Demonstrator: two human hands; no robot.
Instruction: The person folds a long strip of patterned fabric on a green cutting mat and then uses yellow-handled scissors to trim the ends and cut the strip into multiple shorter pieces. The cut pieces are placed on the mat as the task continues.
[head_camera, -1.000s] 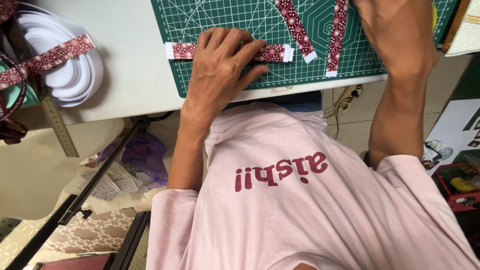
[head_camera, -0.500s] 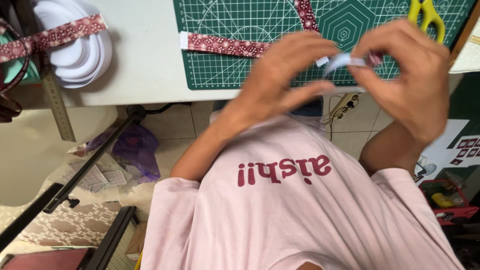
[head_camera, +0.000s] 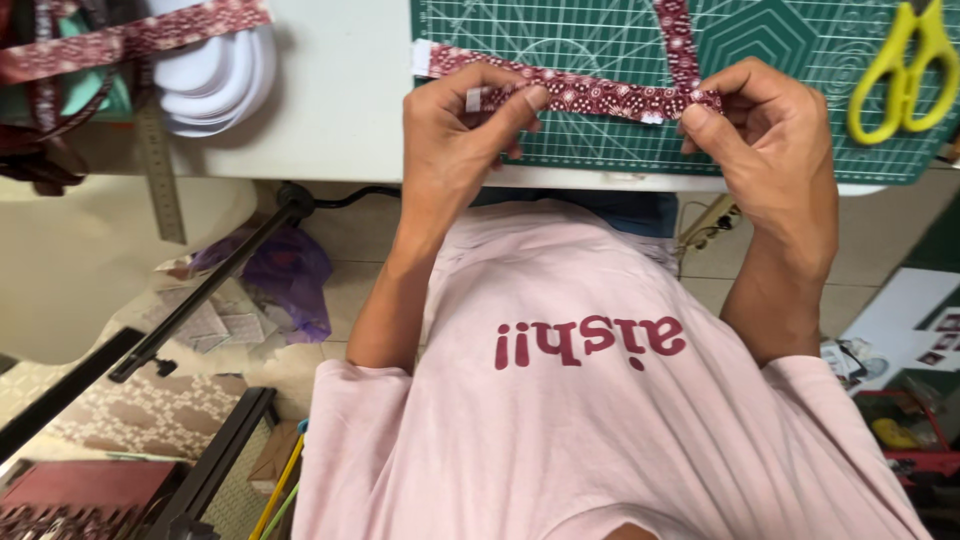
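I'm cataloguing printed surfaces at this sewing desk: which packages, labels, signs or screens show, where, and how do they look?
Shirt print: dark red lettering across the pink shirt, bottom centre.
Printed sheet: white paper with small pictures, on the floor at right.
Cutting mat: green with a white printed grid, on the table behind the hands.
No packages or screens are clearly visible.

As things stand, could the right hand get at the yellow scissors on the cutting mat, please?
Probably yes. The yellow scissors lie uncovered on the green cutting mat just beyond the right hand, with nothing between them. But its fingers pinch one end of the patterned fabric strip, which it would have to release first.
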